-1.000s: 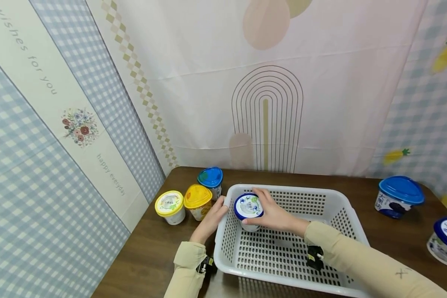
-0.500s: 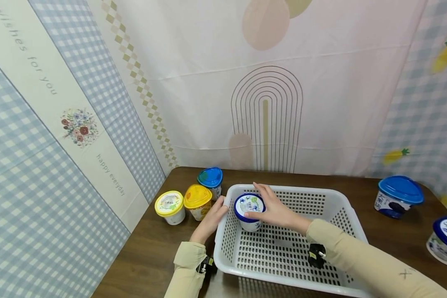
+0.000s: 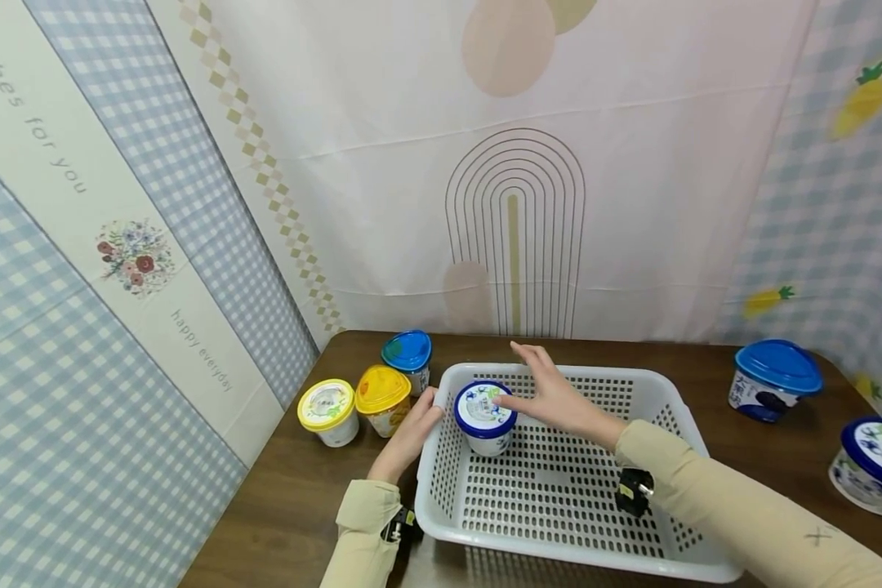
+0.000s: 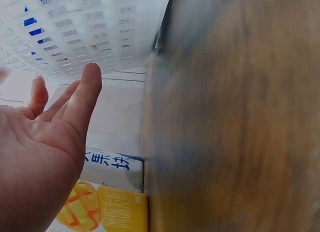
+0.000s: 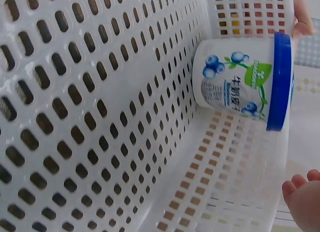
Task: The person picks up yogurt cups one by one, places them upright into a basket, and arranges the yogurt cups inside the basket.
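A small white tub with a dark blue lid and blueberry print (image 3: 483, 415) stands upright in the left back corner of the white perforated plastic basket (image 3: 559, 552). My right hand (image 3: 551, 400) is spread beside it, thumb overlapping the lid in the head view. In the right wrist view, its fingertips (image 5: 300, 188) are apart from the tub (image 5: 240, 82). Over at the basket's left rim rests my left hand (image 3: 409, 433); in the left wrist view its fingers (image 4: 86, 95) extend along the outer wall, pinching nothing that shows.
Left of the basket stand a yellow-lidded round tub (image 3: 327, 408), a yellow-lidded mango tub (image 3: 382, 396) and a blue-lidded tub (image 3: 408, 355). To the right are a blue-lidded tub (image 3: 773, 377) and a dark-blue-lidded tub (image 3: 873, 465). A curtain (image 3: 382, 204) hangs behind the table (image 3: 287, 490).
My right hand has let go of the blueberry tub and moved back and right, its fingers spreading. The tub now stands in the basket. My left hand stays at the rim; the head view shifted slightly.
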### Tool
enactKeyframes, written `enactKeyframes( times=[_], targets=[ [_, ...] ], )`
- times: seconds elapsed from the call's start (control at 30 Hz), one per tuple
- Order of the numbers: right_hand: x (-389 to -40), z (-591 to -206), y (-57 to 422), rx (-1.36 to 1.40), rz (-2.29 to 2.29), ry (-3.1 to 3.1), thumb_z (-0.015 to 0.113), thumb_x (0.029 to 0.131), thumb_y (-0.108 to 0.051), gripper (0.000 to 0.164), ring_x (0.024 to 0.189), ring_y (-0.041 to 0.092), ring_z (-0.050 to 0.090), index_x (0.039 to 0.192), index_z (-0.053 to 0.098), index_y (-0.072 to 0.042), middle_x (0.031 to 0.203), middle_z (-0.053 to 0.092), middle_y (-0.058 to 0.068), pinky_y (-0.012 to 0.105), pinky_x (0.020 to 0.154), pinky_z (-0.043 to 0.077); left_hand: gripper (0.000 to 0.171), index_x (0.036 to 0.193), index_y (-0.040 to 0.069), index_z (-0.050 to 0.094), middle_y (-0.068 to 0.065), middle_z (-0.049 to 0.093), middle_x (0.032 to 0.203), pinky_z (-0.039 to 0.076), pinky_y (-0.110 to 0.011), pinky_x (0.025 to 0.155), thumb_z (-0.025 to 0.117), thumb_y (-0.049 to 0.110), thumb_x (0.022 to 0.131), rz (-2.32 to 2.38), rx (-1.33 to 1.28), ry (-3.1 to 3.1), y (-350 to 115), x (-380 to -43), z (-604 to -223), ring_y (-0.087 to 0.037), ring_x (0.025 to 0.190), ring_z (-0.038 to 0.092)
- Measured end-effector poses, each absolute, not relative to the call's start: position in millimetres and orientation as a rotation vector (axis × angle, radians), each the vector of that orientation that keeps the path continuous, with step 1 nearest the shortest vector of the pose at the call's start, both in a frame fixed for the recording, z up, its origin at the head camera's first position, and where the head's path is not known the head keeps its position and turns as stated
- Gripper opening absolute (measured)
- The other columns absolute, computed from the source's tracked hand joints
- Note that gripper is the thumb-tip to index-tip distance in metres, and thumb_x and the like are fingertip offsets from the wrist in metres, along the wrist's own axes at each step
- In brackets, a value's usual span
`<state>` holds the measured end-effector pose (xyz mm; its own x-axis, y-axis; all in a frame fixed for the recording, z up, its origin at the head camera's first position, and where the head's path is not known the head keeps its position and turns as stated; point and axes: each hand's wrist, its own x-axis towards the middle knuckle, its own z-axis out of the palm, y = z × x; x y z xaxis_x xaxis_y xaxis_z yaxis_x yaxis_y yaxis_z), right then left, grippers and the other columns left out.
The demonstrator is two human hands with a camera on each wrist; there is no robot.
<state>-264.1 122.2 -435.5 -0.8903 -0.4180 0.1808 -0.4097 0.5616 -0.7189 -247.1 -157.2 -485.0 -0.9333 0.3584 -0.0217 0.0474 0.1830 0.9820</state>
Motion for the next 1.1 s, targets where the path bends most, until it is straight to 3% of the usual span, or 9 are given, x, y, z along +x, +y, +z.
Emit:
enactKeyframes(
  times=[0.23,0.6,1.1],
  targets=[
    [-266.1,-425.8,132.1,-0.686,-1.321,2.782,0.072,0.087,-0.056,0.104,0.142,0.042,0.032,0.162,0.015,-0.011,0.159,0.022,0.017,0.065,0.108,0.033,0.027,0.128,0.004,0.04,-0.013,0.054,0.112,0.057,-0.037,0.08,0.037,0.016,0.104,1.839,0.385,2.258,-159.0,-243.1,-488.7,-0.023,0.092,0.063],
    [-269.3,-413.6,152.1,-0.61,-1.345,2.844,0.073,0.089,-0.051,0.103,0.138,0.045,0.035,0.161,0.014,-0.007,0.155,0.026,0.022,0.061,0.108,0.035,0.03,0.127,0.003,0.04,-0.015,0.052,0.113,0.057,-0.037,0.08,0.038,0.02,0.103,1.836,0.408,2.259,-163.8,-240.2,-490.2,-0.025,0.092,0.062],
    [-263.3,-406.5,192.2,-0.493,-1.362,2.853,0.068,0.09,-0.058,0.108,0.138,0.05,0.032,0.162,0.006,-0.007,0.157,0.02,0.024,0.062,0.108,0.034,0.026,0.125,0.002,0.038,-0.016,0.053,0.111,0.057,-0.037,0.078,0.037,0.017,0.105,1.845,0.488,2.219,-164.2,-239.1,-490.3,-0.026,0.09,0.063]
  ],
)
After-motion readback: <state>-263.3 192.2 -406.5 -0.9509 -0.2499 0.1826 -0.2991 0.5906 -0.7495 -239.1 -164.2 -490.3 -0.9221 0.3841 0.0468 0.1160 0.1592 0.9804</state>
